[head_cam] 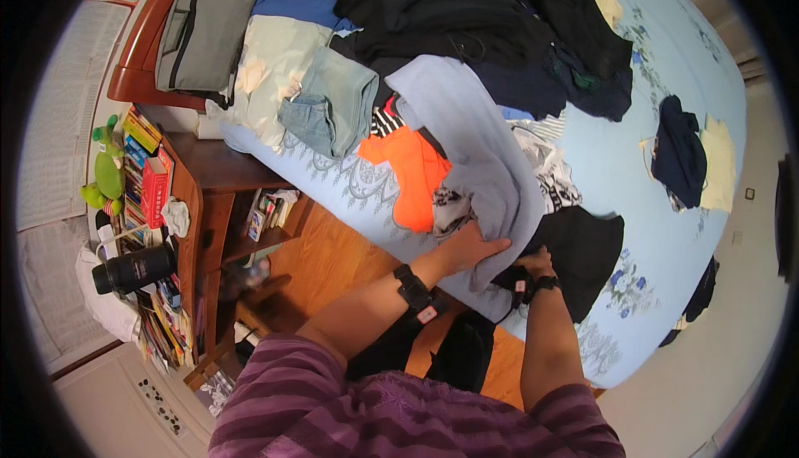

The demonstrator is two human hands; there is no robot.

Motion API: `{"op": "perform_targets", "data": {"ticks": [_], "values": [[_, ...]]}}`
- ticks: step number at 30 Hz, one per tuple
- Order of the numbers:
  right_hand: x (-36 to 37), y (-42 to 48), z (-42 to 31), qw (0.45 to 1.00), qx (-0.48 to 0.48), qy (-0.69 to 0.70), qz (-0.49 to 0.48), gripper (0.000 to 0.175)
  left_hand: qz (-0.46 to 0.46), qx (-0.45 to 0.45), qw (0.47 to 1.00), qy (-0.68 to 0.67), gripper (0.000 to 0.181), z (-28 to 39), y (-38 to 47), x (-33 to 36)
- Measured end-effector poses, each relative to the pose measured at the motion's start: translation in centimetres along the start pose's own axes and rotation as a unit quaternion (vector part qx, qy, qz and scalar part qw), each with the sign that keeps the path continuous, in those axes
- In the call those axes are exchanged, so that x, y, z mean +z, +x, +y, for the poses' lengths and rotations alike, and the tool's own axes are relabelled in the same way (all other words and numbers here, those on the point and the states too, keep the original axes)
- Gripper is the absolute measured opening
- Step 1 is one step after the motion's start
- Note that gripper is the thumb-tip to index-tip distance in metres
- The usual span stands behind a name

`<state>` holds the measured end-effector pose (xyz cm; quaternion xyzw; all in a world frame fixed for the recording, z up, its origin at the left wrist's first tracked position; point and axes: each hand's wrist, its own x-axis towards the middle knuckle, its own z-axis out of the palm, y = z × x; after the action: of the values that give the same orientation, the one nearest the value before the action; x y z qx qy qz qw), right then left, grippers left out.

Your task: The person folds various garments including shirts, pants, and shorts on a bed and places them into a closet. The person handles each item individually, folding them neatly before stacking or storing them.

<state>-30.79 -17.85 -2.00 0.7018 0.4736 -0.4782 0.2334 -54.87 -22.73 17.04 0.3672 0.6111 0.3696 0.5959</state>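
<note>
My left hand [469, 249] grips the lower end of a blue-grey garment [493, 146], with the thumb lying over the cloth. The garment stretches up the bed in a long curved fold. My right hand [538, 264] is at the left edge of a black garment [577, 258]; its fingers are partly hidden, so I cannot tell whether it holds the cloth. A bright orange garment [409, 177] lies left of the blue-grey one. Between it and my left hand is a patterned grey cloth [450, 211]. A white garment with black print [549, 171] shows to the right.
Dark clothes [449, 14] are heaped across the bed [630, 164]. Light denim [334, 102] and a grey bag [206, 33] lie towards the headboard. A navy garment [679, 152] is at the right. A wooden cabinet [218, 161] with books stands left, beside the wooden floor [331, 264].
</note>
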Motion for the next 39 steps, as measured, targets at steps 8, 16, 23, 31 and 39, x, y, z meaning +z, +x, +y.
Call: {"op": "perform_targets", "data": {"ticks": [8, 16, 23, 31, 39], "values": [[0.4, -6.6, 3.7, 0.938, -0.206, 0.277, 0.020, 0.043, -0.093, -0.127, 0.956, -0.247, 0.048, -5.4, -8.7, 5.7], [2.2, -22.1, 5.1, 0.641, -0.150, 0.704, -0.266, 0.102, -0.174, -0.195, 0.791, -0.554, 0.038, 2.8, -11.0, 6.1], [-9.2, -28.6, -1.0, 0.592, -0.220, 0.748, -0.205, 0.037, -0.066, 0.088, 0.947, -0.302, 0.035, 0.6, -8.7, 2.8], [-17.8, -39.7, -9.9, 0.694, -0.391, 0.602, -0.051, 0.022, -0.014, 0.189, 0.892, -0.411, 0.055, 14.8, -12.8, -4.3], [-24.9, -52.2, -20.4, 0.614, -0.685, 0.393, 0.002, 0.043, 0.307, 0.502, 0.792, 0.161, 0.026, 31.5, -14.1, -14.2]]}}
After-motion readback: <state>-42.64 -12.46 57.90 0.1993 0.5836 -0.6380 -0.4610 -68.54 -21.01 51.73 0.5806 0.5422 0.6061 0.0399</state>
